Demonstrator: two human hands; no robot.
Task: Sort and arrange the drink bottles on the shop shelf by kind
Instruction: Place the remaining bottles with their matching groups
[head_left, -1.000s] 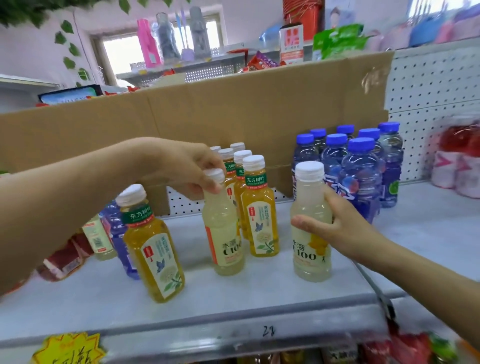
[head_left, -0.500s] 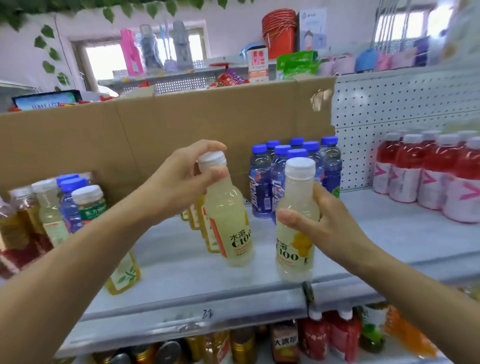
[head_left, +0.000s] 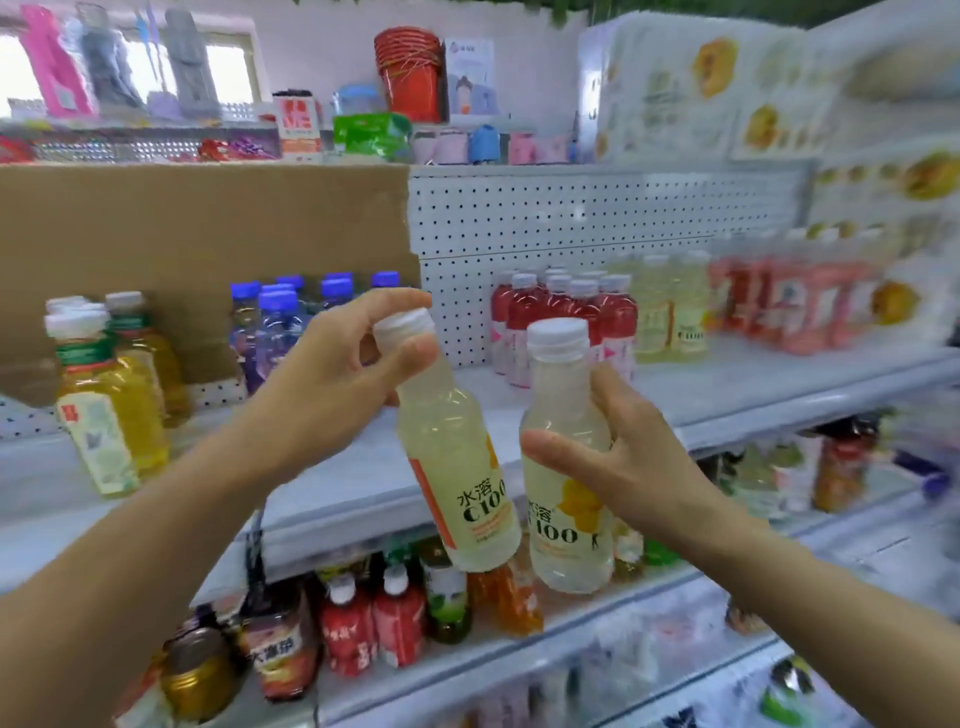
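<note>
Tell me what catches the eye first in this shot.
Two pale C100 drinks fill the centre foreground: the left hand pinches the tilted bottle by its white cap, and the right hand grips the upright bottle round its body. Behind them, on the shelf to the right, stands a matching pale yellow row beside red drinks.

Both forearms bare, reaching forward from the lower corners and converging at centre. Left hand (head_left: 332, 384): fingers curled, thumb and forefinger pinching the cap end of the tilted bottle (head_left: 447, 431), carried in the air. Right hand (head_left: 644, 462): thumb across the front, fingers wrapped behind the upright bottle (head_left: 563, 405) at mid-body. Hands near each other, apart
</note>
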